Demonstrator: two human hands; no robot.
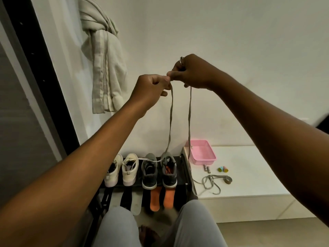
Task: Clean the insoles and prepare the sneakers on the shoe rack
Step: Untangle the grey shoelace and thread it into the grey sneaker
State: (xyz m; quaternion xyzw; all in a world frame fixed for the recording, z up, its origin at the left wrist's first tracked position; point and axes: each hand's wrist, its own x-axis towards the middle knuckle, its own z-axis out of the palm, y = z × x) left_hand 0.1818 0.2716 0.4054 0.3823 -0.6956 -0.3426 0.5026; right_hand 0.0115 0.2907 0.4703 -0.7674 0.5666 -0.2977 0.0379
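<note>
Nearest, two grey-trousered knees [117, 227] flank two orange insoles [168, 196] and a grey insole [136, 204] lying just below the shoe rack [181, 183]. On the rack stand cream sneakers [129, 170] and dark grey sneakers [168, 172]. A grey lace [170, 118] rises from the right-hand dark sneaker to the raised hands. Left hand [151, 88] and right hand [193, 73] each pinch it with curled fingers, close together. Behind them, a pale garment [105, 59] hangs on the wall.
</note>
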